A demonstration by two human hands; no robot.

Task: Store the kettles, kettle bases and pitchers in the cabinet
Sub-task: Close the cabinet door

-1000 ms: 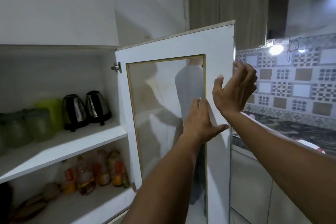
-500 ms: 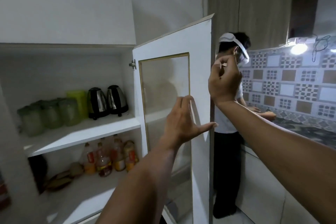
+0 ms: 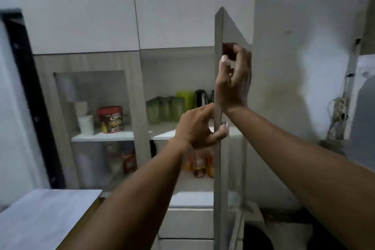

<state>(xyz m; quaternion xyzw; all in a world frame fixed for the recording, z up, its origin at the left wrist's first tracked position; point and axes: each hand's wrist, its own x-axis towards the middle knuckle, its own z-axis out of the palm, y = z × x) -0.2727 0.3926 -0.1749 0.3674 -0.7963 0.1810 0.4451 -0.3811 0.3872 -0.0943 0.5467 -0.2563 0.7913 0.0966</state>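
Observation:
The cabinet door [image 3: 218, 168] stands edge-on to me, half open. My right hand [image 3: 233, 81] grips its edge high up, fingers curled behind the panel. My left hand [image 3: 199, 128] pinches the same edge lower down, thumb on the near side. On the upper shelf [image 3: 162, 134] behind the door stand several green pitchers [image 3: 164, 108], a lime-green pitcher [image 3: 185, 97] and a dark steel kettle [image 3: 200, 96]. A second kettle is mostly hidden by the door and my right wrist.
Bottles [image 3: 197, 165] stand on the lower shelf. The left compartment has a closed glass door [image 3: 93, 128] with a red tub [image 3: 111, 118] and white cup behind it. A pale tabletop [image 3: 44, 215] lies at lower left; drawers [image 3: 186, 223] sit below the cabinet.
The door has swung from facing me to edge-on, toward the cabinet. My view has turned left, so the tiled wall and the other person are out of sight. Both hands now grip the door's edge.

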